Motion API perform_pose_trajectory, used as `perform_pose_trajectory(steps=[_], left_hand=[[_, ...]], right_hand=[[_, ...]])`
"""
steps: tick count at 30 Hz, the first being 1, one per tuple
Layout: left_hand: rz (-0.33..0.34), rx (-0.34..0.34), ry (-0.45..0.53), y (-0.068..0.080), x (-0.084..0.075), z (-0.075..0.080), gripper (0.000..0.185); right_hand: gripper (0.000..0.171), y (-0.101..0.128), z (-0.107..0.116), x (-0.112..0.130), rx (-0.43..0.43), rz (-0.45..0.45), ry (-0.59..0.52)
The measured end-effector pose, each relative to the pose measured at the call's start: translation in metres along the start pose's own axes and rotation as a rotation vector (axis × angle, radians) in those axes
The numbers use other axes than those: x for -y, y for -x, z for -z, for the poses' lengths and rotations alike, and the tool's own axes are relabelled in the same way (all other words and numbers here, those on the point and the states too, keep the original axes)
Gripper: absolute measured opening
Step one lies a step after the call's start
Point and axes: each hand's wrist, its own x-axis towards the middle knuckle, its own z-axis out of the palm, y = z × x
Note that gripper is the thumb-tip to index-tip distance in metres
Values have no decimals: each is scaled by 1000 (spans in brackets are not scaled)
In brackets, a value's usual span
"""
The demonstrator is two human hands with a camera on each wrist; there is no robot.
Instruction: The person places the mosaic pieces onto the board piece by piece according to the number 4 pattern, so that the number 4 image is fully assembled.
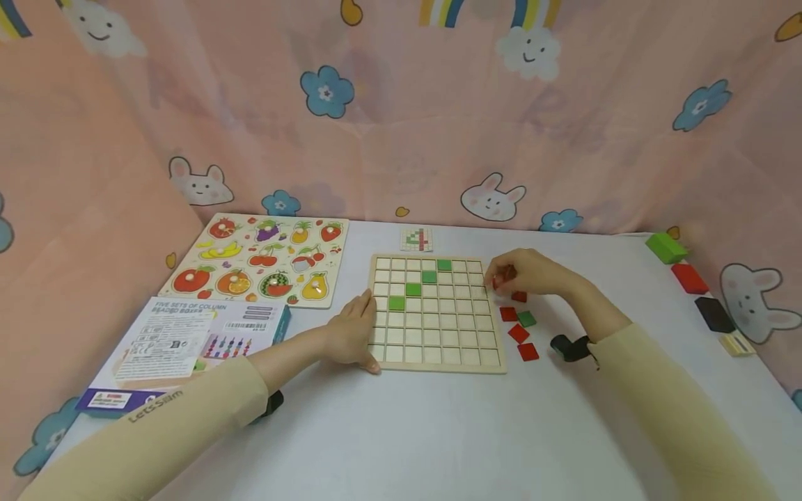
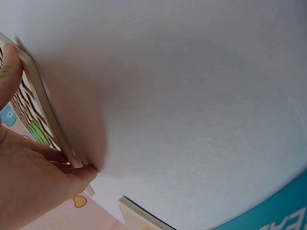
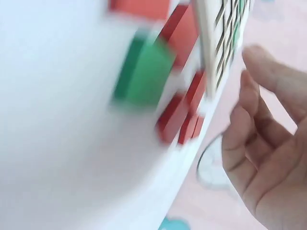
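Head view: wooden grid board point(image 1: 438, 313) lies flat mid-table, four green tiles point(image 1: 413, 289) stepping diagonally up its cells. Left hand point(image 1: 354, 330) rests against the board's left edge, fingers straight on the frame, apparently to steady it. Right hand point(image 1: 526, 273) hovers at the board's right edge, fingertips pinching a red tile point(image 1: 498, 282). Loose red tiles point(image 1: 519, 333) and one green lie just beside that edge, within easy reach. A small pattern card point(image 1: 416, 239) sits beyond the board, probably as a guide.

Left wrist view: thumb and fingers bracket the board's rim point(image 2: 43, 103), not curled round it.

Right wrist view: blurred; fingers point(image 3: 249, 139) curled, grasp unclear here.
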Motion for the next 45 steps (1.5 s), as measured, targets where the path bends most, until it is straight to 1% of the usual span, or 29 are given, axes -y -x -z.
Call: perform_pose_trajectory(steps=[4, 7, 11, 14, 19, 22, 25, 29, 31, 34, 37, 41, 43, 45], left_hand=[[-12, -21, 14, 1, 1, 0, 124], [-13, -23, 13, 0, 2, 0, 125], [-14, -21, 10, -1, 2, 0, 125], [-11, -20, 9, -1, 2, 0, 125], [-6, -19, 15, 0, 2, 0, 125], [-5, -20, 14, 0, 2, 0, 125], [-9, -24, 11, -1, 3, -1, 125], [-13, -24, 7, -1, 3, -2, 126], [-12, -24, 7, -1, 3, -1, 126], [-5, -21, 13, 0, 3, -1, 125], [-2, -18, 18, 0, 3, -1, 125], [-3, -14, 16, 0, 3, -1, 125], [-4, -14, 10, 0, 2, -1, 125], [-5, -13, 8, 0, 2, -1, 125]], right_hand=[[18, 18, 6, -15, 88, -57, 2], [21, 28, 6, -21, 122, -81, 20], [25, 36, 1, -28, 124, -98, 40], [24, 39, -2, -31, 117, -106, 63], [18, 39, -2, -33, 103, -117, 92], [14, 39, -1, -33, 106, -118, 83], [18, 39, -1, -34, 123, -126, 73], [28, 40, -2, -37, 138, -135, 70], [27, 40, -3, -38, 130, -130, 83], [20, 38, 0, -36, 104, -110, 97], [12, 36, 4, -28, 58, -90, 82], [5, 27, 1, -6, -40, -17, 17], [6, 20, -5, 9, -81, 30, -17], [9, 12, -14, 25, -104, 75, -36]])
